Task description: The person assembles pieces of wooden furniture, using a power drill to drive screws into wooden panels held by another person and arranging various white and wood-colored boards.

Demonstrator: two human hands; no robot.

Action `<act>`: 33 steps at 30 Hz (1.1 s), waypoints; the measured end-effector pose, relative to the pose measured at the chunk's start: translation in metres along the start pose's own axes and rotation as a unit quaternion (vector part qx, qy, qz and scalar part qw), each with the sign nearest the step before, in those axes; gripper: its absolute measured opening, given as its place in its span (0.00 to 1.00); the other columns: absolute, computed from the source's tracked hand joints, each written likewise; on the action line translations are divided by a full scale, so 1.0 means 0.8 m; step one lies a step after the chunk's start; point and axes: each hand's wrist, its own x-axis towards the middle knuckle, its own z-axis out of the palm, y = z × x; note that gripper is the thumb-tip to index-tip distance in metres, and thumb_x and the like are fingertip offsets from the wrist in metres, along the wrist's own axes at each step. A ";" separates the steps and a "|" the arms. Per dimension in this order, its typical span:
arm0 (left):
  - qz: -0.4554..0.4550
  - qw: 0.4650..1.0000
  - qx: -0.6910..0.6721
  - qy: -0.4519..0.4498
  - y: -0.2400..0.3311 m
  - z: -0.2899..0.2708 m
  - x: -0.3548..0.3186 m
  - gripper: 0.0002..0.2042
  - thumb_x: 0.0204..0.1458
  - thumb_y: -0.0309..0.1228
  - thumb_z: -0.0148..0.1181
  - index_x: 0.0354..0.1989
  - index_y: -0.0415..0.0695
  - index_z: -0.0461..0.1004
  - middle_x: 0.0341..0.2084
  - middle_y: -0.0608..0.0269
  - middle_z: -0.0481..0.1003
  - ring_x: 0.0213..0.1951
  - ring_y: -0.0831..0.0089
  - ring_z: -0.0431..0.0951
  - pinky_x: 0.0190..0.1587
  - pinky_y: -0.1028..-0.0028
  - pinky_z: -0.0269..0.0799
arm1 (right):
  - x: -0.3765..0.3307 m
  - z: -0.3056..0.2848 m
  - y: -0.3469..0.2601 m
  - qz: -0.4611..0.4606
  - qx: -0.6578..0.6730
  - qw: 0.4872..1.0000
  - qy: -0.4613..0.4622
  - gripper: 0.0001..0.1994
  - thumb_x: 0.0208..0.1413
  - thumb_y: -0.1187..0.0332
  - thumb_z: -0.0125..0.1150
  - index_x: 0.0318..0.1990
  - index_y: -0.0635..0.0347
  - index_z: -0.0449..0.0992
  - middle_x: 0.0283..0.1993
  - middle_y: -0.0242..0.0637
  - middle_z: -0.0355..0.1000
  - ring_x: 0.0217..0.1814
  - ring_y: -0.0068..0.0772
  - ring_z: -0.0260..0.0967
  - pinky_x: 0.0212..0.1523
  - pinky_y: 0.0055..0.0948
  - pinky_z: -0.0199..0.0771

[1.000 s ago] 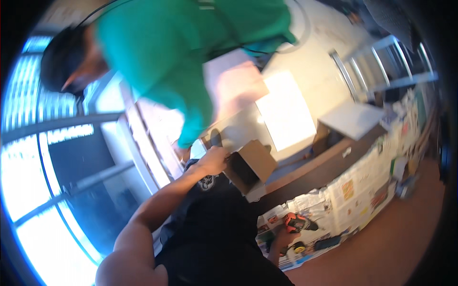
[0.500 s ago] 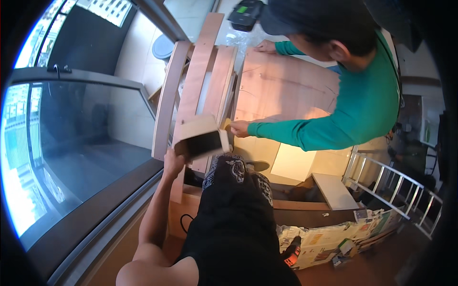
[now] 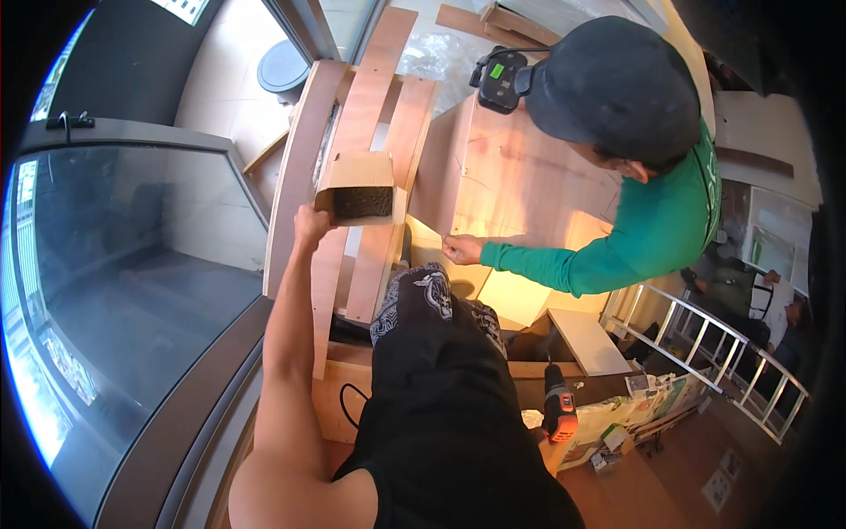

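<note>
My left hand (image 3: 313,227) grips the lower left corner of a small open cardboard box (image 3: 363,169). Dark small pieces that look like screws fill it. The box is held above slatted wooden boards (image 3: 363,93). By my right side, a black and orange cordless drill (image 3: 560,407) points its bit away from me. Only a sliver of my right hand (image 3: 536,435) shows at the drill's lower left; my body hides the rest. A co-worker's hand (image 3: 463,249), fingers pinched together, is right of the box, beside a wooden panel (image 3: 520,172).
The co-worker in a green sleeve (image 3: 573,264) leans over the panel. A glass window (image 3: 141,238) runs along my left. At the right lie a metal ladder (image 3: 696,326), a pale board (image 3: 589,342) and newspaper sheets (image 3: 608,432). Another person (image 3: 771,304) is at the far right.
The box has tipped so its contents show, and my left hand moved slightly away from me. The drill has risen and turned more upright. The co-worker's near hand has drawn away from the box.
</note>
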 end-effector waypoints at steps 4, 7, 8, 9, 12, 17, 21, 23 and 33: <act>-0.009 1.000 0.026 -0.004 0.024 -0.008 0.024 0.14 0.50 0.30 0.61 0.37 0.30 0.82 0.29 0.40 0.82 0.32 0.53 0.86 0.38 0.60 0.80 | 0.012 0.006 -0.010 -0.015 0.046 0.999 -0.024 0.13 0.44 0.77 0.61 0.40 0.65 0.73 0.30 0.36 0.67 0.29 0.29 0.66 0.31 0.31 0.68; 0.127 0.954 0.159 0.222 0.034 0.010 -0.002 0.10 0.49 0.27 0.66 0.38 0.35 0.81 0.33 0.44 0.80 0.42 0.52 0.80 0.48 0.55 0.74 | 0.015 0.002 -0.034 -0.016 0.075 0.996 -0.054 0.12 0.44 0.78 0.59 0.40 0.66 0.72 0.30 0.36 0.67 0.29 0.29 0.66 0.31 0.31 0.67; 0.195 0.913 0.174 0.314 0.053 0.030 -0.034 0.10 0.48 0.27 0.67 0.39 0.37 0.80 0.34 0.46 0.79 0.43 0.52 0.78 0.50 0.54 0.72 | 0.016 -0.007 -0.040 -0.003 0.080 0.995 -0.061 0.12 0.44 0.78 0.59 0.40 0.66 0.72 0.30 0.36 0.67 0.29 0.29 0.66 0.31 0.31 0.67; 0.263 0.853 0.189 0.409 0.068 0.036 -0.053 0.10 0.47 0.26 0.68 0.39 0.39 0.79 0.34 0.48 0.78 0.44 0.51 0.76 0.52 0.54 0.70 | 0.018 -0.008 -0.049 0.002 0.089 0.993 -0.073 0.12 0.44 0.79 0.59 0.40 0.66 0.72 0.30 0.36 0.67 0.28 0.29 0.66 0.31 0.31 0.67; 0.325 0.921 0.145 0.160 0.063 0.059 -0.036 0.11 0.46 0.29 0.69 0.38 0.44 0.79 0.37 0.52 0.79 0.44 0.51 0.77 0.49 0.54 0.73 | 0.023 -0.001 -0.061 -0.042 0.099 0.993 -0.051 0.12 0.44 0.79 0.58 0.40 0.67 0.71 0.29 0.35 0.66 0.28 0.29 0.65 0.30 0.31 0.67; 0.223 0.936 0.270 0.029 0.063 0.127 -0.001 0.10 0.51 0.35 0.65 0.41 0.50 0.83 0.42 0.51 0.82 0.46 0.51 0.82 0.50 0.54 0.78 | 0.039 0.011 -0.040 -0.143 0.138 0.980 0.003 0.14 0.45 0.79 0.57 0.42 0.68 0.70 0.30 0.33 0.68 0.29 0.27 0.66 0.31 0.29 0.68; 0.204 0.937 0.281 0.047 0.059 0.148 0.010 0.12 0.55 0.39 0.59 0.44 0.58 0.85 0.43 0.53 0.82 0.45 0.50 0.82 0.50 0.56 0.79 | 0.030 -0.002 -0.038 -0.112 0.141 0.984 -0.013 0.12 0.47 0.78 0.56 0.41 0.67 0.70 0.29 0.32 0.68 0.28 0.24 0.66 0.29 0.28 0.68; 0.187 0.943 0.270 0.044 0.059 0.148 0.016 0.12 0.54 0.38 0.59 0.43 0.57 0.85 0.43 0.52 0.82 0.45 0.49 0.82 0.50 0.55 0.79 | 0.022 -0.007 -0.049 -0.058 0.169 0.983 -0.041 0.11 0.47 0.79 0.55 0.40 0.67 0.69 0.28 0.31 0.67 0.27 0.23 0.66 0.29 0.28 0.68; 0.348 0.924 0.114 0.112 0.040 0.128 0.011 0.11 0.51 0.35 0.61 0.36 0.42 0.83 0.35 0.46 0.82 0.40 0.46 0.82 0.46 0.54 0.77 | 0.026 0.011 -0.013 -0.101 0.125 0.984 -0.074 0.11 0.48 0.78 0.64 0.40 0.69 0.73 0.32 0.37 0.73 0.32 0.32 0.71 0.37 0.31 0.73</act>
